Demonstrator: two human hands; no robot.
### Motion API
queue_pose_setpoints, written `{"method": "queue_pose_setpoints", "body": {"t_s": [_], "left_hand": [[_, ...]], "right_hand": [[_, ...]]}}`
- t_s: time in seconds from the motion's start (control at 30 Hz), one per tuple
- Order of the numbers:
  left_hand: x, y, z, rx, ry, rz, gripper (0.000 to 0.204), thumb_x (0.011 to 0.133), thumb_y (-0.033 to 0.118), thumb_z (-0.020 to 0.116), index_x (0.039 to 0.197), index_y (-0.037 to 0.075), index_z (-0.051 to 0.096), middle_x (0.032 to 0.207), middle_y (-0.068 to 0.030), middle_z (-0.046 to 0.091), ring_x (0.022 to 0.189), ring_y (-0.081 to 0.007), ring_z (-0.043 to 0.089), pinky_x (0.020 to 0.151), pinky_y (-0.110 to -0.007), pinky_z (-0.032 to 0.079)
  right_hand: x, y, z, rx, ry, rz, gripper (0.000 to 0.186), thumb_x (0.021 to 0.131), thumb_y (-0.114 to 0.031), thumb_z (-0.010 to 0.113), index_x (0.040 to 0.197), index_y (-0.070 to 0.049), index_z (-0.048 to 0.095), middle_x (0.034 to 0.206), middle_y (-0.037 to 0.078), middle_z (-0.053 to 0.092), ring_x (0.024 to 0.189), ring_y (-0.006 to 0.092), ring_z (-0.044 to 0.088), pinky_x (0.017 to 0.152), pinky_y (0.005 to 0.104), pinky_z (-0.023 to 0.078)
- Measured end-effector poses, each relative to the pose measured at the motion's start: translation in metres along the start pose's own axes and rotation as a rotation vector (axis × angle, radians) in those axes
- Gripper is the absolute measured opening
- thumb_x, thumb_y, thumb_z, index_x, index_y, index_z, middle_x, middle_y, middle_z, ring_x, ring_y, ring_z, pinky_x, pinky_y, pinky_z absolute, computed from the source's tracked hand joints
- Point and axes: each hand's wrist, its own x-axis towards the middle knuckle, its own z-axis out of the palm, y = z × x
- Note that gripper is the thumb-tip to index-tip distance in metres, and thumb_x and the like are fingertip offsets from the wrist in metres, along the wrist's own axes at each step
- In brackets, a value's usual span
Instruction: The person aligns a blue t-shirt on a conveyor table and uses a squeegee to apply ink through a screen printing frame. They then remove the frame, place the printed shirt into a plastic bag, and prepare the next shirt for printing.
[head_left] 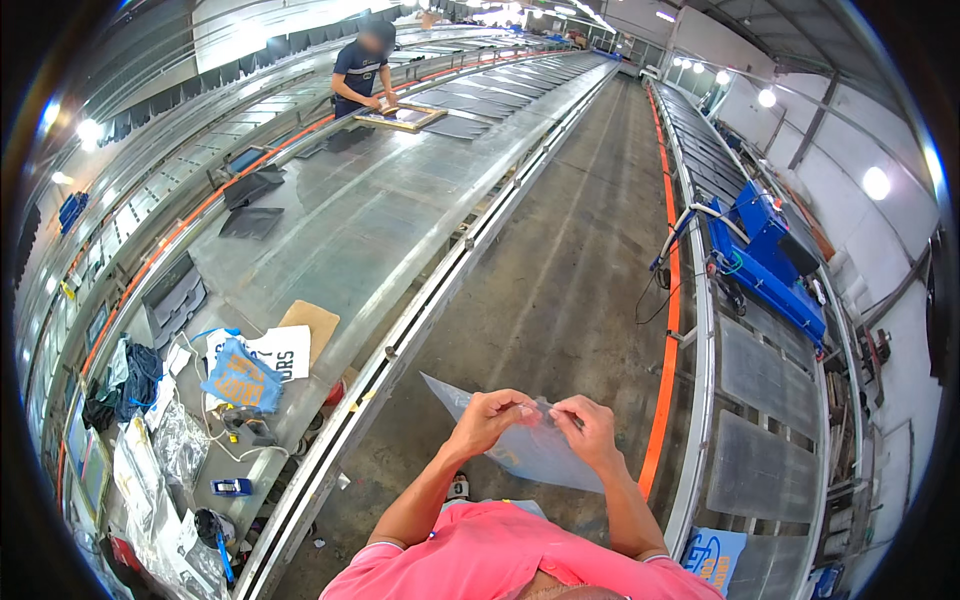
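Observation:
A thin, see-through plastic sheet (510, 452) hangs in front of me over the aisle floor. My left hand (488, 418) pinches its upper edge with thumb and fingers. Close beside it, my right hand (588, 427) also has its fingers closed on the same edge. Between my fingertips the film looks crumpled, and the detail there is too small to make out. One corner of the sheet points up to the left, past my left hand. The lower part of the sheet is partly hidden by my right forearm.
On the left long table (330, 240) lie printed cloth pieces (243, 375), clear plastic wrapping (180, 445) and a blue tape dispenser (231, 487). Farther up, a person (362, 70) handles a wooden frame (408, 118). A blue machine (765, 260) stands on the right table, behind an orange rail (668, 380).

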Motion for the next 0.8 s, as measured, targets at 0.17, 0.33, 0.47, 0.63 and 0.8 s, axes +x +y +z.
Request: {"method": "queue_pose_setpoints", "body": {"t_s": [0.17, 0.33, 0.47, 0.63, 0.8], "left_hand": [[0.026, 0.009, -0.029, 0.221, 0.075, 0.074, 0.016, 0.086, 0.004, 0.062, 0.101, -0.002, 0.067, 0.085, -0.0105, 0.071, 0.083, -0.0164, 0.068, 0.077, -0.028, 0.052], [0.056, 0.036, -0.038, 0.417, 0.216, 0.278, 0.021, 0.080, -0.004, 0.062, 0.100, 0.000, 0.068, 0.089, -0.0124, 0.071, 0.079, -0.0210, 0.069, 0.073, -0.030, 0.052], [0.086, 0.031, -0.053, 0.516, 0.274, 0.392, 0.017, 0.084, -0.003, 0.061, 0.100, -0.002, 0.066, 0.085, -0.0137, 0.069, 0.074, -0.0222, 0.068, 0.066, -0.030, 0.052], [0.123, 0.045, -0.053, 0.617, 0.504, 0.452, 0.015, 0.084, -0.008, 0.055, 0.096, -0.003, 0.062, 0.079, -0.0124, 0.067, 0.068, -0.0206, 0.068, 0.061, -0.028, 0.051], [0.167, 0.069, -0.066, 0.905, 0.769, 0.624, 0.023, 0.081, -0.013, 0.049, 0.097, -0.002, 0.062, 0.081, -0.0113, 0.067, 0.064, -0.0183, 0.063, 0.059, -0.026, 0.049]], "right_hand": [[0.040, 0.021, 0.017, 0.333, 0.000, 0.206, 0.006, 0.086, 0.001, 0.062, 0.092, 0.002, 0.063, 0.078, 0.009, 0.067, 0.066, 0.0125, 0.064, 0.059, 0.0249, 0.050], [0.087, 0.039, 0.025, 0.489, -0.087, 0.229, 0.007, 0.088, 0.002, 0.060, 0.094, 0.003, 0.063, 0.078, 0.008, 0.067, 0.069, 0.0109, 0.064, 0.063, 0.0243, 0.051], [0.118, 0.060, 0.028, 0.516, -0.135, 0.210, 0.010, 0.087, -0.002, 0.064, 0.096, 0.003, 0.064, 0.080, 0.008, 0.067, 0.073, 0.0105, 0.063, 0.066, 0.0247, 0.051], [0.155, 0.100, 0.014, 0.464, -0.401, 0.190, 0.026, 0.081, -0.011, 0.073, 0.103, 0.001, 0.064, 0.088, 0.009, 0.068, 0.081, 0.0127, 0.064, 0.073, 0.0272, 0.051], [0.171, 0.167, 0.000, 0.341, -0.433, 0.077, 0.034, 0.078, -0.014, 0.074, 0.108, -0.003, 0.064, 0.097, 0.011, 0.068, 0.087, 0.0220, 0.067, 0.077, 0.0327, 0.052]]}}
